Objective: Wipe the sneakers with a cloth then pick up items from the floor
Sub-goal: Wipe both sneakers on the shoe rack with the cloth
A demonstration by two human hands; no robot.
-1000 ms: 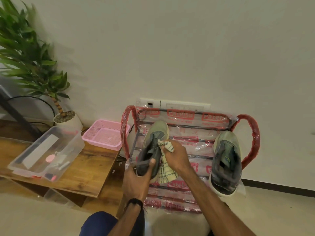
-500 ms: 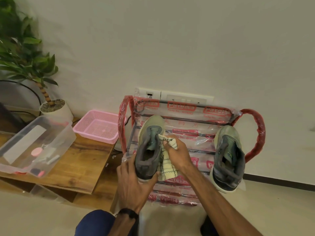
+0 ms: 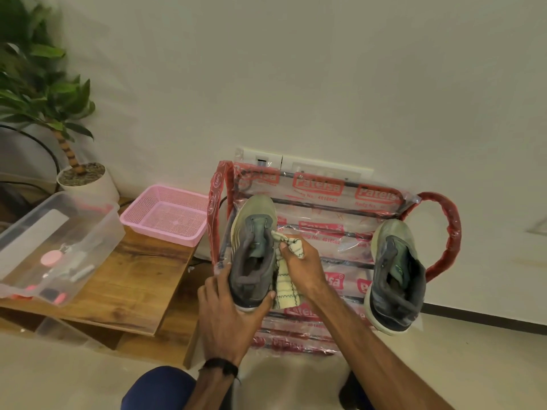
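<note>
Over a plastic-wrapped shoe rack [image 3: 322,190], one sneaker [image 3: 251,253] is gripped at the heel by the left hand [image 3: 228,318] while a cloth [image 3: 288,279] is pinched against its side by the right hand [image 3: 302,264].

Dim, warm indoor light; soft shadows; plastic wrap on rack [image 3: 319,190] shows glare (mild); wide-angle bending at edges; plant [image 3: 35,84] blurred.

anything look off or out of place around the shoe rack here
The shoe rack is wrapped in printed plastic packaging, torn and loose in places, though a sneaker already sits on it. Nothing looks spilled or broken.
</note>
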